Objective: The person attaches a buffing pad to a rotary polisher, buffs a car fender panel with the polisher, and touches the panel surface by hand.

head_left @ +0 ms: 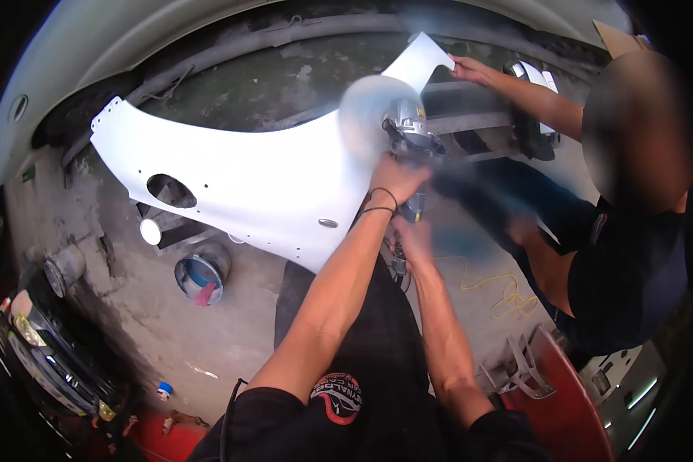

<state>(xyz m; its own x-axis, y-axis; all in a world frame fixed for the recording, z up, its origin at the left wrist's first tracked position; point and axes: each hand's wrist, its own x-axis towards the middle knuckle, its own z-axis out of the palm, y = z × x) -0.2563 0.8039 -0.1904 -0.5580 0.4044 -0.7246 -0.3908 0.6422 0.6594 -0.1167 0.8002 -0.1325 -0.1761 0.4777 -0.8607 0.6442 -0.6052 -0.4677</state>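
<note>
Both my hands are on a power polisher (408, 125) with a silver head, whose round pad (366, 115) looks blurred against a white car fender (246, 177). My left hand (399, 181) is wrapped round the tool's body just behind the head. Lower down, my right hand (414, 240) is closed round the rear of the tool, near its cord. The fender spans from the left to the upper middle, with an oval hole at its left part. A co-worker's hand (467, 69) holds the fender's upper right end.
The co-worker (631, 254) is close on the right. A bucket (202, 273) with a pink cloth stands on the floor below the fender. A yellow cord (508, 296) lies at the right. A dark bumper (54, 362) is at the lower left.
</note>
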